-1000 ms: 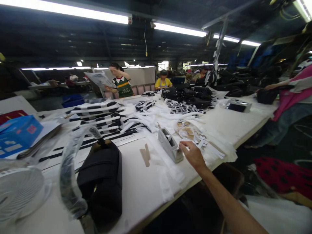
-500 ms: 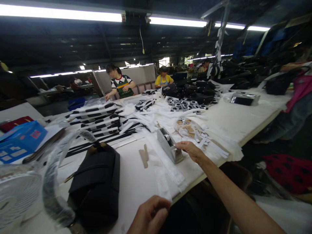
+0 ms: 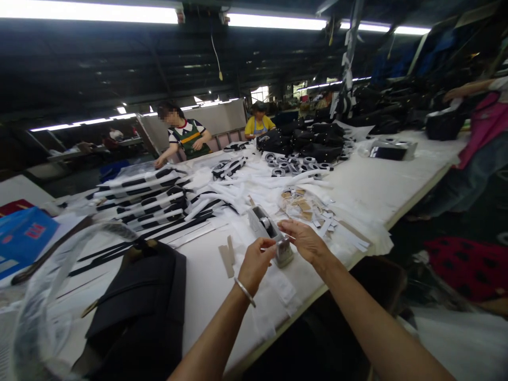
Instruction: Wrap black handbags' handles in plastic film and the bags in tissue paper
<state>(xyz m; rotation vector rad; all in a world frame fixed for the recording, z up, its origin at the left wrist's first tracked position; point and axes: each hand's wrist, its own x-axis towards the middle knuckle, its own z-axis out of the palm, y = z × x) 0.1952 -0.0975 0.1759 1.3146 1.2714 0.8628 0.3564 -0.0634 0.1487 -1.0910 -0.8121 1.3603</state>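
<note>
Tape dispenser (image 3: 270, 233), pale grey and long-bodied with a white roll set in its open top, stands on the white-covered table (image 3: 357, 196), right at the two hands. The right hand (image 3: 307, 241) comes in from the right, its bent fingers grouped close together at the dispenser's near end. The left hand (image 3: 256, 259), with a thin silver-coloured bangle (image 3: 245, 292) at its wrist, comes up just left of that end, thumb and forefinger drawn close to each other. The fingertips of the two hands are near one another; whether either pair is clamped on a strip of tape cannot be told.

Left of the dispenser lie flat brown card strips (image 3: 226, 256). Nearer and farther left sits a black fabric bag (image 3: 143, 301), beside a curved band wrapped in clear plastic (image 3: 32, 307). Beyond the right hand, small brown and white scraps (image 3: 301, 203) lie in and around clear plastic. Farther back are stacked black-and-white strips (image 3: 154, 198), grey and black rings (image 3: 297, 165) and a heap of black bags (image 3: 317, 140). Across the table, a person in a green striped top (image 3: 190, 138) reaches toward the stack's far end.
</note>
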